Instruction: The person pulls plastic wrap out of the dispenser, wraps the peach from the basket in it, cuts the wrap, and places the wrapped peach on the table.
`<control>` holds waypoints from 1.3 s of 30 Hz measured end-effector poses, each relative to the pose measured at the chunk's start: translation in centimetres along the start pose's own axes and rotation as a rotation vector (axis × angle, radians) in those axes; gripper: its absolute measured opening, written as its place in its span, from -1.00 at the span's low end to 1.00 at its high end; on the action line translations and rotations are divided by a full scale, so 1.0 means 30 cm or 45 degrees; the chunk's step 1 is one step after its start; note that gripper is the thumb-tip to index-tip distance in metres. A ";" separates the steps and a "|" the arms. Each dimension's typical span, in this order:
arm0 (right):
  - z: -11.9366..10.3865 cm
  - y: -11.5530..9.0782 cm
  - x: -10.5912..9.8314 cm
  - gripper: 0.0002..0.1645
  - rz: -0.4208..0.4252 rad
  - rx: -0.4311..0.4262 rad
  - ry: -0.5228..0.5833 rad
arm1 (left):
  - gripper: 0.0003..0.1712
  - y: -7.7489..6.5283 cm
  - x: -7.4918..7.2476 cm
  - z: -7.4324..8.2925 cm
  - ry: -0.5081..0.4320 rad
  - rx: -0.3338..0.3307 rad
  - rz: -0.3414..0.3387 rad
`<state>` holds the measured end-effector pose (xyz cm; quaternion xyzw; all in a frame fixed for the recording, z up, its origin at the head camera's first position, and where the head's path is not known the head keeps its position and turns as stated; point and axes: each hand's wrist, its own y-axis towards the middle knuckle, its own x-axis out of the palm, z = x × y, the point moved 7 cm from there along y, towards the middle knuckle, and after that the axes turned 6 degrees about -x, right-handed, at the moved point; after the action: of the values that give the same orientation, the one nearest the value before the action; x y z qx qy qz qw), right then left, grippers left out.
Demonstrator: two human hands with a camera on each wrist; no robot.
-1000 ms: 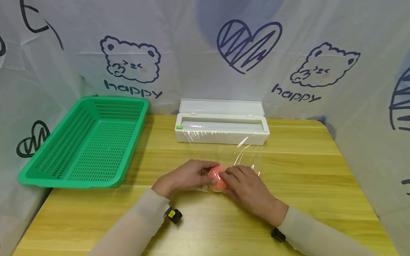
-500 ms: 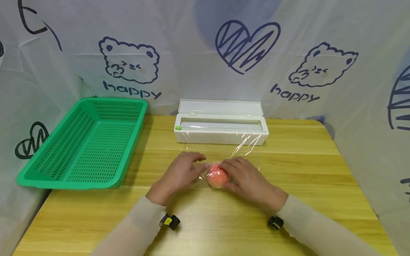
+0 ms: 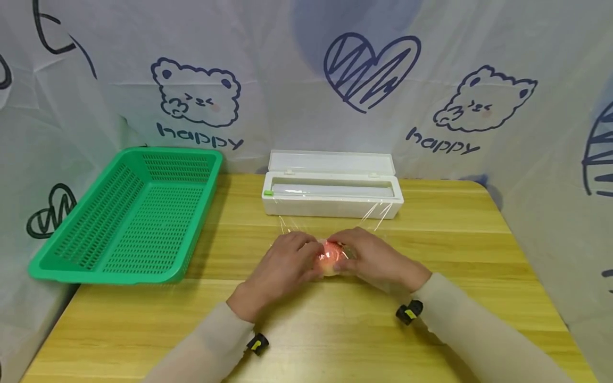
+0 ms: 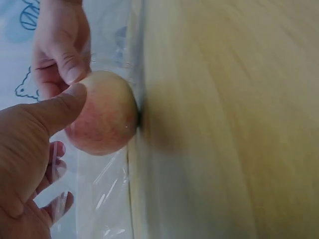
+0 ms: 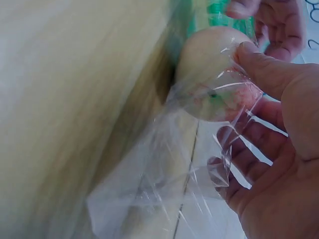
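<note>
The peach point(image 3: 328, 260) lies on the table point(image 3: 330, 330) in front of the box point(image 3: 330, 208), tucked between the right hand point(image 3: 375, 258), which grips it amid loose film point(image 5: 139, 189), and the left hand point(image 3: 286, 263), slack-fingered just beside it.

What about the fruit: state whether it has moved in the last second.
Yes: the fruit moved slightly forward, closer to the white box in the head view.
</note>
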<state>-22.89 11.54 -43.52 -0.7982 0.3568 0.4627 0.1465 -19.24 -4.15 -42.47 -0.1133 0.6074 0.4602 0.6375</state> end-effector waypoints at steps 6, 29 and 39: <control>0.032 0.015 -0.007 -0.40 -0.038 0.036 0.129 | -0.31 0.008 0.037 -0.004 -0.014 -0.009 -0.080; 0.108 -0.024 -0.063 -0.20 0.004 0.158 0.114 | -0.31 0.093 0.067 -0.076 -0.151 -0.108 -0.289; 0.193 -0.076 -0.133 -0.76 0.119 0.226 0.107 | -0.38 0.129 0.079 -0.150 -0.381 -0.269 -0.509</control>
<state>-26.22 18.14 -43.43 -0.7834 0.4390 0.4016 0.1797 -25.43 -4.12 -44.01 -0.2278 0.4207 0.3977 0.7829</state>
